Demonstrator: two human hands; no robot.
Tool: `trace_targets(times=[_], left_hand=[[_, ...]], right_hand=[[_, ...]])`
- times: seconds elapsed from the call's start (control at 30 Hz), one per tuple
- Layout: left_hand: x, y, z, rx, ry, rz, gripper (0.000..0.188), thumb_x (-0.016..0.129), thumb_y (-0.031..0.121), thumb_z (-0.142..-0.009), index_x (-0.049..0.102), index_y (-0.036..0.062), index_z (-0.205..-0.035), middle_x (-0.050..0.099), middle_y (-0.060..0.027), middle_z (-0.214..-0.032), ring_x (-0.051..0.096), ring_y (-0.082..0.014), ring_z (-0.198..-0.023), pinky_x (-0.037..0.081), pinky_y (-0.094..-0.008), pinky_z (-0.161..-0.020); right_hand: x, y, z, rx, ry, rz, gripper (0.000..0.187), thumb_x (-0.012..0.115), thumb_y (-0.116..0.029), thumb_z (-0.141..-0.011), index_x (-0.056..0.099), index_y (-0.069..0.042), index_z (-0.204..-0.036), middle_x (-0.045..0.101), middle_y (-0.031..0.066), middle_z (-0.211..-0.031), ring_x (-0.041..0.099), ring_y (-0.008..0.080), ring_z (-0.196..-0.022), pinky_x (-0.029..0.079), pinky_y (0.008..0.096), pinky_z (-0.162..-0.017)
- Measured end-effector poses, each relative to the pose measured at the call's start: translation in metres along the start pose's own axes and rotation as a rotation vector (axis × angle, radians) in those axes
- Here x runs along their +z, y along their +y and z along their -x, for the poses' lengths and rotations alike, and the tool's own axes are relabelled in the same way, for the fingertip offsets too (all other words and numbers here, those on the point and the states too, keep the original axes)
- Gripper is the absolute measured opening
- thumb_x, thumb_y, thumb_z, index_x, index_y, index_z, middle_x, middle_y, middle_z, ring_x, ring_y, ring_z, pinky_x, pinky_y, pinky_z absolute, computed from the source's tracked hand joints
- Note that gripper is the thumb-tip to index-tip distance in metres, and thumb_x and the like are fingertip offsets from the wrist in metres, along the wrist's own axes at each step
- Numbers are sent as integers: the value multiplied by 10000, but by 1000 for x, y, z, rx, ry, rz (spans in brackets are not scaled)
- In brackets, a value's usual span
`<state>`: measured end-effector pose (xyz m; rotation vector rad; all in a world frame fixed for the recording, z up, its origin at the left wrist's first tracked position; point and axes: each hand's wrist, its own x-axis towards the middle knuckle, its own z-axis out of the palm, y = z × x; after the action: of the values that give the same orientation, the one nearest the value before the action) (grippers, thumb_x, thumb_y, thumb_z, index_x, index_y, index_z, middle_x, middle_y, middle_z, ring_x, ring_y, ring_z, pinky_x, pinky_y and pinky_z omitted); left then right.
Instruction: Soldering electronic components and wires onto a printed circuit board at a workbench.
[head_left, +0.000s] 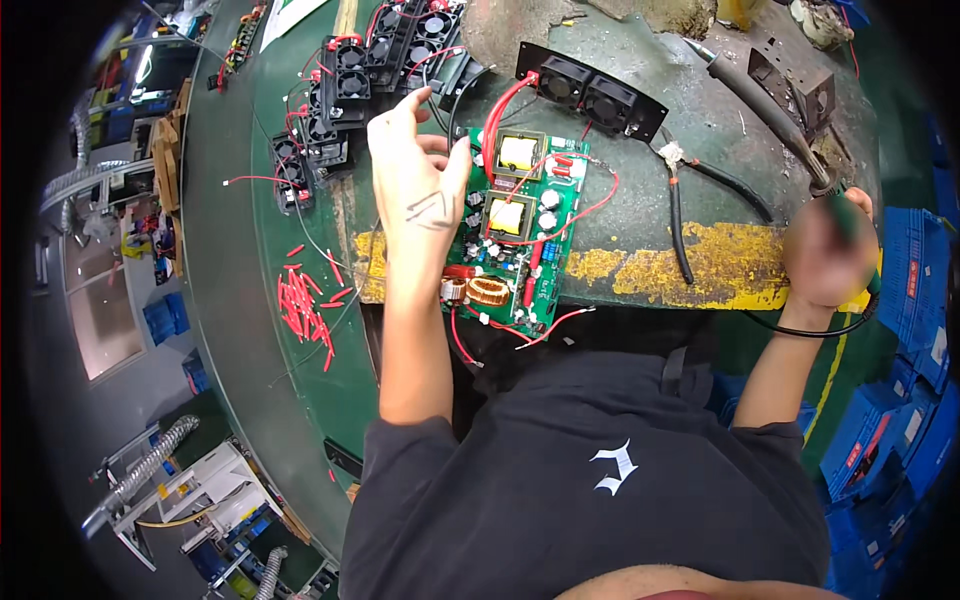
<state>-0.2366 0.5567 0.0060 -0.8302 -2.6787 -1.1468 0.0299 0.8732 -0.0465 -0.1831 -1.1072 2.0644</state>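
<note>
My right hand [830, 250], partly blurred, is wrapped round the green handle of a large soldering iron [765, 110]. The iron slants up to the left, its pointed tip near the back of the bench. My left hand [415, 180] is raised at the left edge of a green circuit board [558, 235], thumb and index finger apart. A black wire [458, 108] curves close by its fingertips; whether they touch it cannot be made out. The board carries yellow transformers, a copper coil and red wires. Red leads run from it to a black panel with two fans [590, 92], standing behind.
Several fan panels [350, 85] are stacked at the back left. Loose red sleeves [303, 305] lie on the green surface. Black cables [678, 225] stick out right of the board. A metal bracket [795, 85] stands at the back right. Blue crates [905, 290] are beyond the bench.
</note>
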Motion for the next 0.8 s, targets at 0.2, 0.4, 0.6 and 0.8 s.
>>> trace_targets(times=[0.2, 0.4, 0.6, 0.8], left_hand=[[5, -16, -3, -165, 61, 373, 560, 518, -72, -857, 456, -67, -1413, 623, -151, -1224, 599, -100, -714, 517, -241, -603], [-12, -12, -9, -408, -19, 782, 405, 555, 26, -970, 480, -76, -1355, 618, -189, -1258, 540, -106, -510, 473, -246, -439], [-3, 0, -13, -366, -34, 638, 308, 762, 82, -905, 655, -34, -1169, 684, -74, -994, 497, -62, -452, 367, -211, -382], [-4, 2, -14, -364, -158, 725, 139, 744, 70, -933, 713, 15, -1056, 602, 59, -722, 416, 3, -499, 269, -198, -425]], right_hand=[[2, 3, -5, 20, -39, -35, 432, 522, -365, -1016, 564, -26, -1281, 597, 101, -788, 448, 116, -568, 331, 242, -532], [-5, 1, 0, 46, -25, -30, 452, 535, -366, -1014, 527, -15, -1299, 593, 98, -786, 452, 115, -554, 340, 246, -541], [-14, 3, 5, 39, -9, 12, 440, 543, -364, -1011, 512, -15, -1277, 597, 98, -792, 466, 112, -541, 350, 239, -536], [-5, 4, -1, 27, -4, -19, 425, 537, -351, -1019, 517, -26, -1293, 583, 88, -791, 433, 104, -556, 325, 232, -529]])
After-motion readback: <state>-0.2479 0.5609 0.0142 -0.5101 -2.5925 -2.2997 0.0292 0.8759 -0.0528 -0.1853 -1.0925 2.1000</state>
